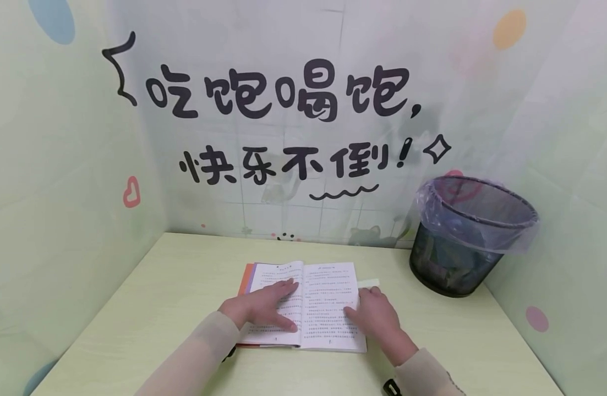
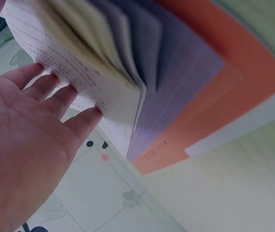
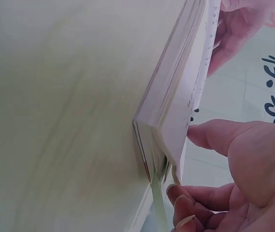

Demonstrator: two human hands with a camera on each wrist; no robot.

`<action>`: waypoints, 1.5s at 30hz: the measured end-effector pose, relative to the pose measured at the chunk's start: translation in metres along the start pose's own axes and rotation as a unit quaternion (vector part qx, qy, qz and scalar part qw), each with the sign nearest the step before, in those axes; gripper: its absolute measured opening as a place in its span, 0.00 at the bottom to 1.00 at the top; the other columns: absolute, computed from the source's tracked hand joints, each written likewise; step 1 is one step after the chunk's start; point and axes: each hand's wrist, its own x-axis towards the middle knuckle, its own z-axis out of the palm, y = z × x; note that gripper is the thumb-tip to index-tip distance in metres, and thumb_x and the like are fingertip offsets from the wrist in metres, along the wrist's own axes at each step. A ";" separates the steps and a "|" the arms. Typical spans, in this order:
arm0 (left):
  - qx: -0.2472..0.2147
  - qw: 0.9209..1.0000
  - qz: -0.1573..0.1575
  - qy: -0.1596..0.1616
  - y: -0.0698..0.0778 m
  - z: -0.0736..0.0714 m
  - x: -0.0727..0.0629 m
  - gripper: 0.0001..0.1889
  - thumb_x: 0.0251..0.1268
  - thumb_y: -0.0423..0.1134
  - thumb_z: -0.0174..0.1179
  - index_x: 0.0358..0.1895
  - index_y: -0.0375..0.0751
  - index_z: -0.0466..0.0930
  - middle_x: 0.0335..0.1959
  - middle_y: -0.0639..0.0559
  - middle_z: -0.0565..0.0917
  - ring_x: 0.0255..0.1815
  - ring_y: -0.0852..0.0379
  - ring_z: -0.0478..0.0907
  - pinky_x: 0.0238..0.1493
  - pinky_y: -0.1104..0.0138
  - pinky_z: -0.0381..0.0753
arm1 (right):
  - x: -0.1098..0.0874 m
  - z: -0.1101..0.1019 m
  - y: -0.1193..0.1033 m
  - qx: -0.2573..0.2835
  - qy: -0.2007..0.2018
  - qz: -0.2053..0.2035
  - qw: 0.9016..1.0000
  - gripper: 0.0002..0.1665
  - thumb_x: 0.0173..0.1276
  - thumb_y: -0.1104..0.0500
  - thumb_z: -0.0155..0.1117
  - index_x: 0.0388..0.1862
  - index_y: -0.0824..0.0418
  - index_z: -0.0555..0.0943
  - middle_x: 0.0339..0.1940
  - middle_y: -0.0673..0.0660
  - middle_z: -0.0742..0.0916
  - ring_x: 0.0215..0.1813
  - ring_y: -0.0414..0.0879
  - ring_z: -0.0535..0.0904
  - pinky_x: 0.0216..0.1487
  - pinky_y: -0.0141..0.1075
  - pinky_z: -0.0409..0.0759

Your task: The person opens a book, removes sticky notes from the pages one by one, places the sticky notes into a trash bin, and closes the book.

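Observation:
An open book [image 1: 330, 308] with printed white pages lies on the table; its orange cover [image 2: 263, 58] and purple sheets show along the left side. My left hand [image 1: 266, 305] rests on the left page with its fingers spread and nearly straight. At the right edge, my right hand [image 1: 379, 319] pinches some pages [image 3: 178, 130], thumb on the printed side and curled fingers at the edge. How many pages it holds cannot be made out. A pale green strip [image 1: 369, 283] sticks out from the book's right side, just beyond the right hand.
A dark mesh wastebasket [image 1: 444, 264] with a clear plastic liner stands at the table's back right. Behind the pale wooden table [image 1: 149, 308] hangs a printed cloth wall [image 1: 293, 220], and similar walls rise on both sides.

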 end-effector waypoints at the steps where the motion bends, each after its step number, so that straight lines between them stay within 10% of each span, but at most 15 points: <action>1: 0.000 1.000 0.001 0.000 0.000 0.000 0.000 0.58 0.58 0.62 0.82 0.90 0.55 0.59 0.93 0.55 0.55 0.94 0.44 0.51 0.91 0.42 0.56 | -0.001 0.001 -0.001 -0.006 0.004 -0.002 1.000 0.38 0.71 0.46 0.78 0.65 0.75 0.82 0.56 0.68 0.85 0.49 0.56 0.84 0.54 0.54 0.88; 21: 0.005 1.000 0.001 -0.001 -0.001 0.000 0.002 0.59 0.58 0.62 0.81 0.90 0.55 0.58 0.93 0.55 0.55 0.94 0.44 0.51 0.91 0.43 0.56 | -0.014 0.007 -0.013 -0.070 0.035 -0.027 0.997 0.31 0.70 0.50 0.76 0.55 0.77 0.83 0.47 0.67 0.81 0.47 0.57 0.76 0.42 0.50 0.86; 35: 0.006 1.000 0.005 -0.004 -0.001 -0.001 0.003 0.59 0.58 0.63 0.81 0.90 0.54 0.58 0.93 0.54 0.54 0.94 0.43 0.51 0.91 0.42 0.56 | -0.008 -0.008 -0.014 0.090 0.043 -0.046 0.994 0.34 0.78 0.51 0.69 0.73 0.72 0.78 0.64 0.68 0.83 0.62 0.60 0.82 0.63 0.56 0.87; 39: 0.004 1.000 0.007 -0.002 -0.001 -0.001 0.002 0.59 0.58 0.62 0.81 0.90 0.54 0.58 0.93 0.54 0.54 0.94 0.44 0.51 0.91 0.43 0.57 | -0.005 -0.014 -0.019 0.223 0.015 -0.057 0.973 0.30 0.84 0.49 0.63 0.76 0.64 0.76 0.63 0.62 0.85 0.56 0.52 0.84 0.55 0.49 0.88; 45: -0.001 1.000 0.003 -0.003 -0.001 -0.001 0.002 0.59 0.58 0.63 0.81 0.90 0.55 0.57 0.93 0.55 0.54 0.94 0.45 0.50 0.91 0.43 0.56 | -0.001 -0.014 -0.022 0.420 -0.059 -0.044 0.905 0.30 0.91 0.42 0.50 0.76 0.60 0.77 0.58 0.58 0.88 0.50 0.46 0.85 0.51 0.38 0.84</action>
